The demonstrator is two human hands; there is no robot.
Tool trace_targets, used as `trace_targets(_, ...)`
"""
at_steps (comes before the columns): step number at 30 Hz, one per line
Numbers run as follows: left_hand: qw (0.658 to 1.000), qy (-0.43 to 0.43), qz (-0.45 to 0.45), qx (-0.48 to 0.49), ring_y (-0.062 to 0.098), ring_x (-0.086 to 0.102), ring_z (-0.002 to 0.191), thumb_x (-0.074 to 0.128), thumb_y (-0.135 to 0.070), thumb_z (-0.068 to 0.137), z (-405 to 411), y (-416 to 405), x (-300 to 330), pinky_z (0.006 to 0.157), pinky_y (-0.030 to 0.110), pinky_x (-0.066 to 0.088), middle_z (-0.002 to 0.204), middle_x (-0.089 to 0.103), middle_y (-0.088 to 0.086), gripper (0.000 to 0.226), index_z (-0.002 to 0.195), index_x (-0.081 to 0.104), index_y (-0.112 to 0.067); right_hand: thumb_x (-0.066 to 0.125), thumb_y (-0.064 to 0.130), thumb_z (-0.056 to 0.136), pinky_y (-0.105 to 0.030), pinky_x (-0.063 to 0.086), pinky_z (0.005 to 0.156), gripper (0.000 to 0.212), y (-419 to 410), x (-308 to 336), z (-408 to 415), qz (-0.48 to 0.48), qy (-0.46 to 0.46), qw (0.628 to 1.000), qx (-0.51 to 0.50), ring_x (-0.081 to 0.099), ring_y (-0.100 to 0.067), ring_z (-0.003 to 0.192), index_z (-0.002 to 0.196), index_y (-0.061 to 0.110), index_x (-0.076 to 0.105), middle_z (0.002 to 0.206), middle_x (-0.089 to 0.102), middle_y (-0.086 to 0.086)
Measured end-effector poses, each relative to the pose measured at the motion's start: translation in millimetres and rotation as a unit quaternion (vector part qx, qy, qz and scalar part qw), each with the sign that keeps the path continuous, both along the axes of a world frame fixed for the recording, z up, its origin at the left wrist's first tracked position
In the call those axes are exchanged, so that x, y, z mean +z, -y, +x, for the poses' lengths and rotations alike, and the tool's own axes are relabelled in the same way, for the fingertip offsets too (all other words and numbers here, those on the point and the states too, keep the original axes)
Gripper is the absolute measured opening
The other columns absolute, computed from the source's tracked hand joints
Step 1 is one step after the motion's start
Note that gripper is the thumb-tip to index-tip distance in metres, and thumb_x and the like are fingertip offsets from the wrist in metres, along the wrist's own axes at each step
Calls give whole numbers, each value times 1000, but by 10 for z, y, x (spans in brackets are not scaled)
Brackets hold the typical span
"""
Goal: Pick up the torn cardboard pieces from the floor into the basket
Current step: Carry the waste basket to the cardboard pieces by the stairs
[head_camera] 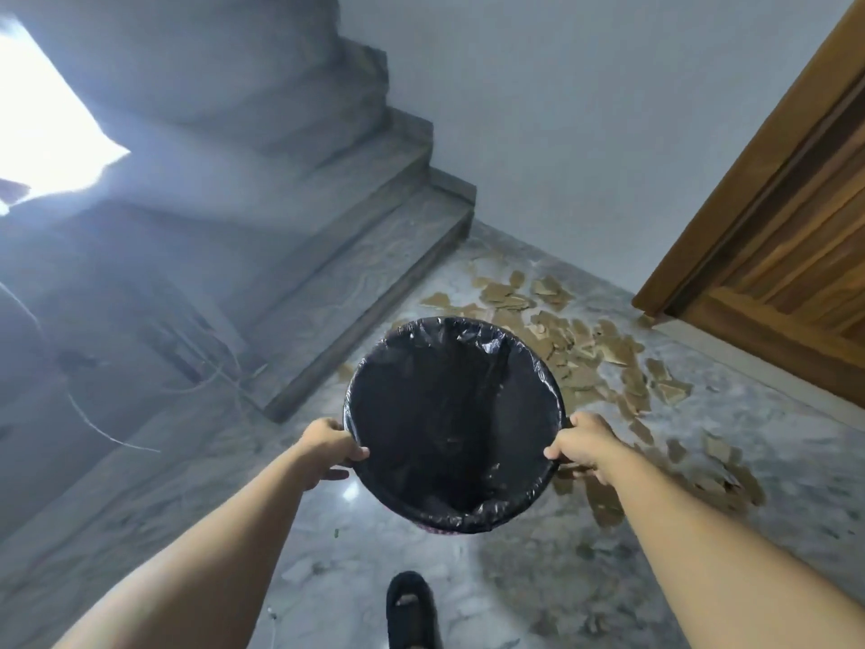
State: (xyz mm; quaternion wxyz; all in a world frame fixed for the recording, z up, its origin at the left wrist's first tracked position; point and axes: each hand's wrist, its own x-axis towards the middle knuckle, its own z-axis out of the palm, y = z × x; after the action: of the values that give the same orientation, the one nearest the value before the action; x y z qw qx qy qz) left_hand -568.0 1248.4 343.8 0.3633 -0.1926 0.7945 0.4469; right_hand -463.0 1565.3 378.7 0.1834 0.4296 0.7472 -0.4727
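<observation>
A person is standing on a marbled floor [772, 461] beside stone steps [355, 255] and a wooden door [777, 255], holding a round basket [453, 519] lined with a black bag [449, 414] out in front. The left hand [325, 449] and right hand [582, 445] are gripping opposite sides of its rim, fingers curled over the edge. Torn cardboard pieces [585, 348] are lying scattered on the floor beyond and to the right of the right fingers, none showing inside the basket. A dark slipper [412, 611] is showing below the basket

I had both bare arms stretched forward and down. My left hand [327, 445] and my right hand [582, 442] each curled fingers round opposite sides of the basket [451, 414] rim, thumbs inside.
</observation>
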Motion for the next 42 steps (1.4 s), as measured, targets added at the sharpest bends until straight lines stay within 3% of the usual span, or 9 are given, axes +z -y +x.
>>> trace_targets(3,999,7,-23,23,26,64,79,67,4,80,-191,224,-348,77,37,53,83,67,11,22,93,53,-7,68,-8,76,-26,50,48,18,162,-421,-369,-6,9,1000,21,60,-25,63,87,5,60,86,66,-17)
trace_targets(10,994,18,-79,66,23,63,76,70,-1,75,-629,767,-1388,63,30,51,86,67,11,29,103,59,-2,65,-13,77,-36,56,61,26,662,-1737,-1147,-51,18,997,54,57,-26,78,95,4,55,97,61,-15)
trace_targets(13,991,-10,-120,59,18,50,61,66,7,77,-712,917,-1796,47,18,43,63,59,4,12,77,59,-3,66,-9,77,-37,59,65,34,861,-2259,-1342,-55,21,996,71,59,-26,89,105,6,53,104,60,-12)
trace_targets(15,990,-22,-129,56,17,45,57,64,12,76,-732,1047,-2041,36,11,35,54,52,1,24,62,56,-5,67,-7,75,-41,62,62,34,1017,-2578,-1460,-48,17,996,80,61,-27,89,102,8,53,98,60,-9)
trace_targets(21,986,-14,-157,60,20,55,62,70,8,68,-754,1509,-2677,56,26,46,63,58,9,4,68,66,7,64,-6,73,-45,62,58,33,1412,-3201,-1668,-45,22,992,118,66,-29,90,98,13,53,97,64,-9)
trace_targets(24,984,-22,-162,70,20,54,59,72,8,64,-726,1668,-2933,53,26,48,62,59,8,7,69,67,8,64,-4,74,-45,62,60,32,1565,-3465,-1764,-34,12,989,143,66,-28,87,98,15,53,94,64,-8)
trace_targets(33,977,-10,-186,102,28,66,66,79,-7,53,-574,2043,-3491,71,45,57,66,70,16,15,62,68,-2,65,6,68,-46,60,73,33,1824,-3892,-1832,10,-3,982,189,65,-29,88,95,21,55,90,64,-4)
trace_targets(38,981,2,-162,110,23,59,67,84,-9,64,-577,1751,-3426,58,31,46,68,62,8,27,73,60,-1,60,3,70,-46,62,65,29,1630,-3953,-1905,34,5,984,174,69,-30,72,94,19,57,85,67,-8)
trace_targets(42,988,6,-115,104,27,68,82,86,-16,56,-685,1507,-3546,78,43,55,81,72,13,39,82,63,2,54,15,60,-46,61,68,32,1332,-3950,-1981,84,8,985,148,69,-32,71,91,24,57,81,68,-6)
